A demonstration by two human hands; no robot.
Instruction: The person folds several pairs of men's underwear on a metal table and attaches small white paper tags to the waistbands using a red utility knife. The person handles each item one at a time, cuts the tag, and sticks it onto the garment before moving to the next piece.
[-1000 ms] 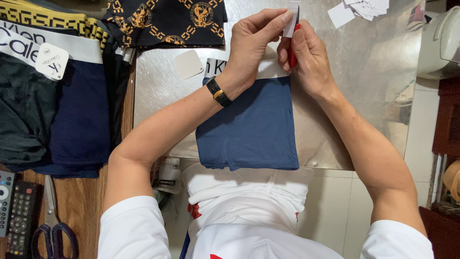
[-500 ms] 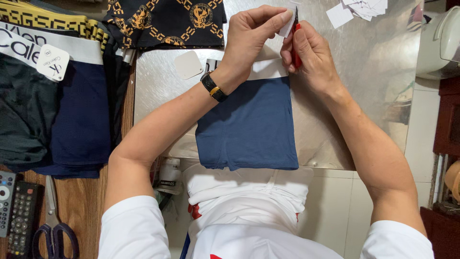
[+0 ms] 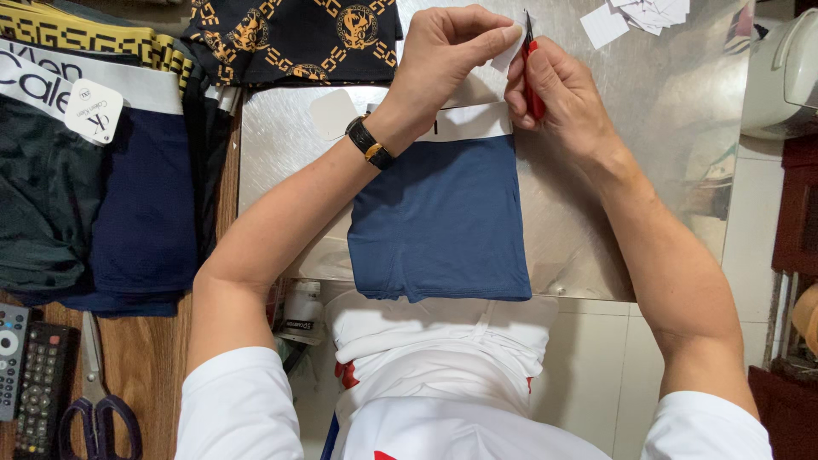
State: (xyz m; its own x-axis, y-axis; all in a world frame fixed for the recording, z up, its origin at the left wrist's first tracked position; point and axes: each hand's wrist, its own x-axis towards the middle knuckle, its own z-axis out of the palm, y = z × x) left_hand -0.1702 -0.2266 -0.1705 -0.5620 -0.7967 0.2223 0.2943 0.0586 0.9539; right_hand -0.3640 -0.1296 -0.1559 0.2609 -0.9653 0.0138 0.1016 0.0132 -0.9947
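- We see the folded navy-blue cotton underwear with a white waistband (image 3: 443, 217) lying at the centre of the frame on the shiny sheet-metal bench (image 3: 613, 170), waistband toward the top, hem toward the bottom edge of the bench.
- Its long axis runs top to bottom in the frame; the waistband crosses left to right just below both hands.
- Our left hand (image 3: 443, 51), a black wristwatch (image 3: 371, 143) on its wrist, is closed in a pinch on a small white paper tag (image 3: 508, 53) in the upper centre of the frame, just above the waistband.
- Our right hand (image 3: 558, 89) is curled shut around a small red-handled cutting tool (image 3: 532, 77), its dark tip pointing up and sitting just beside the tag's right edge.
- The two hands almost touch; the tag lies between them, nearer the left fingertips.
- A round white card label (image 3: 334, 113) lies left of the waistband; loose white paper slips (image 3: 639, 15) sit at upper right.
- Stacked dark underwear (image 3: 111, 213) fills the left; scissors with purple handles (image 3: 98, 409) lie at lower left.
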